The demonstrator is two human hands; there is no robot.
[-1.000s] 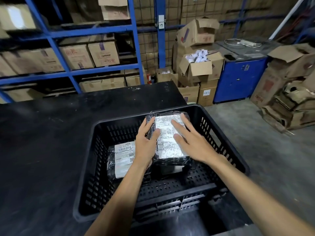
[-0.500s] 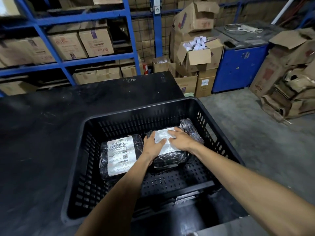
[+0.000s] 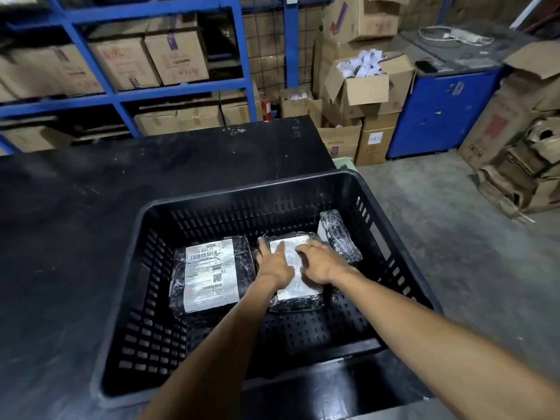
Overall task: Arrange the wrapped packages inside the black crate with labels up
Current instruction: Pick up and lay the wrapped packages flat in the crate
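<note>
Both hands, left hand and right hand, press flat, grip unclosed, on the label-up middle package at frame centre inside the black crate; its long axis runs away from the viewer.

We see the black crate, slotted walls and perforated floor, sitting on a dark surface. Inside, the left package, wrapped in clear film, lies flat with its white barcode label up. Just beside it, the middle package lies label up too. The right package leans tilted against the wall.
</note>
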